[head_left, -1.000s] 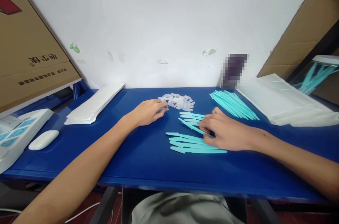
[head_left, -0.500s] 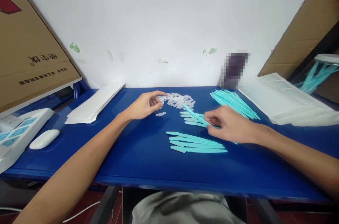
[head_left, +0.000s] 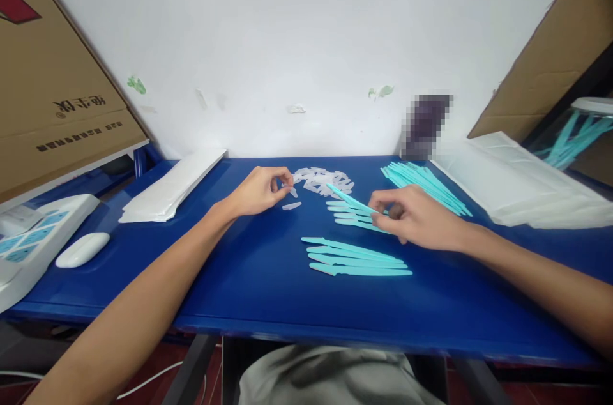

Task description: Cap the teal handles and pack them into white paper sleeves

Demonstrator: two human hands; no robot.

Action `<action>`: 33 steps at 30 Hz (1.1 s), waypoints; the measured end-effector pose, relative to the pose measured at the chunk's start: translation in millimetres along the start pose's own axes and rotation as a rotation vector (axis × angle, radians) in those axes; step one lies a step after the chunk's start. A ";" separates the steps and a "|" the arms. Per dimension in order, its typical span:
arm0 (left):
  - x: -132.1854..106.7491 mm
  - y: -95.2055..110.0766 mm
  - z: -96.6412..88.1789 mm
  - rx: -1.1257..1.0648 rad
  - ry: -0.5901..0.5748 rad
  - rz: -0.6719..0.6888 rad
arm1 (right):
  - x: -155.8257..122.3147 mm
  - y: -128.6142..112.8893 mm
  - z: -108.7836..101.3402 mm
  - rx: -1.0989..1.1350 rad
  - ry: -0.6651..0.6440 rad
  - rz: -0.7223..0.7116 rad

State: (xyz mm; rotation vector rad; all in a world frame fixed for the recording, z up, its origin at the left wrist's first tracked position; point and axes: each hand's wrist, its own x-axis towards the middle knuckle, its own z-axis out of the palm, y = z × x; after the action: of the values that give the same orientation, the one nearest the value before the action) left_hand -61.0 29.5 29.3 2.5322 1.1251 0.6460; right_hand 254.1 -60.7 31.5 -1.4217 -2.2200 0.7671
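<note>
My right hand (head_left: 412, 216) is closed on a turquoise eyebrow razor (head_left: 352, 199), its blade end pointing left and up. Fingertips of my left hand (head_left: 265, 189) pinch a small translucent blade cap (head_left: 294, 193) at the left side of a heap of caps (head_left: 325, 180). One loose cap (head_left: 292, 206) lies just in front of the heap. Below the held razor is a row of razors (head_left: 354, 221), partly hidden by my right hand. Closer to me, several more razors (head_left: 359, 259) lie side by side, and a thicker pile of razors (head_left: 426, 188) rests behind my right hand.
White flat packets (head_left: 170, 191) lie at left, with a white computer mouse (head_left: 82, 250) and a white tray-like object (head_left: 45, 232) nearby. Plastic bags (head_left: 522, 188) are at right. Cardboard (head_left: 62, 73) leans at left, and a wall (head_left: 287, 41) stands behind the blue table (head_left: 239, 293).
My left thumb and finger have come together on a cap, lifting it slightly. My right hand has moved a little up, raising the razor's tip toward the heap of caps.
</note>
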 end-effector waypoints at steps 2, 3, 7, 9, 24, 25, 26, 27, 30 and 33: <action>-0.5 1.4 -2.5 -0.015 -0.047 -0.035 | 0.0 0.0 -0.2 0.016 -0.004 0.000; -0.7 1.5 -3.6 -0.025 -0.074 -0.037 | 0.1 0.2 -0.3 0.025 0.002 -0.002; -0.7 -1.4 -3.2 0.024 -0.136 0.077 | 1.4 3.3 -0.6 0.034 0.033 -0.032; 0.0 -2.7 -0.1 0.077 -0.130 0.132 | 2.7 5.9 -0.6 0.011 0.058 -0.053; 2.2 -0.7 18.7 -0.063 -0.099 0.006 | 5.0 10.8 -1.6 -0.179 0.186 -0.059; 2.6 -0.2 20.4 -0.050 -0.078 -0.014 | 5.0 10.6 -1.5 -0.195 0.196 -0.063; 2.9 0.4 21.9 -0.046 -0.065 -0.032 | 5.1 10.7 -1.4 -0.216 0.207 -0.066; 3.2 0.8 23.0 -0.051 -0.059 -0.048 | 5.2 11.0 -1.2 -0.236 0.216 -0.065; 3.7 -0.2 22.8 -0.089 -0.041 -0.076 | 5.6 12.9 -1.1 -0.256 0.219 -0.053; 3.9 -5.1 17.0 -0.169 -0.015 -0.060 | 5.9 14.4 -1.1 -0.241 0.217 -0.079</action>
State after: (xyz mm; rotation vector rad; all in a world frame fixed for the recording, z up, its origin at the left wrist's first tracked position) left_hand -53.1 34.3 13.7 2.3486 1.0878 0.6754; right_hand 262.4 -50.3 23.4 -1.4381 -2.2382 0.3090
